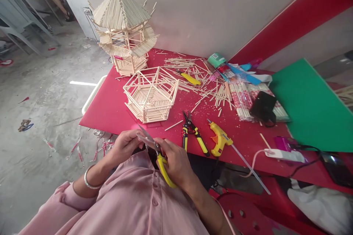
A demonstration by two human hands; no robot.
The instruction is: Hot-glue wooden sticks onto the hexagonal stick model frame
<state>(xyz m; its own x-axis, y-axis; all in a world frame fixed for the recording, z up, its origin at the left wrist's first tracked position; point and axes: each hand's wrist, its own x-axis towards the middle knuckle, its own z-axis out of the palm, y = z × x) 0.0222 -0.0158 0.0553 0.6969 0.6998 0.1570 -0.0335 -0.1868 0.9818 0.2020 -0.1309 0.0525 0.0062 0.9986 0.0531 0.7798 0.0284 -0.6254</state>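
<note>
My right hand is wrapped around a pair of scissors with yellow handles, held in front of my shirt. The blades are parted and point left toward my left hand. That hand is closed in a pinch right beside the blades; what sits between its fingertips is too small to make out. Just beyond both hands, an open-topped frame of thin wooden sticks rests on the red table. Behind it stands a tiered stick pagoda with a pointed roof.
Black-and-yellow pruning shears and a yellow glue gun lie near the table's front edge. Loose sticks surround a yellow-handled tool. Packs of sticks, a green board and a white power strip occupy the right side.
</note>
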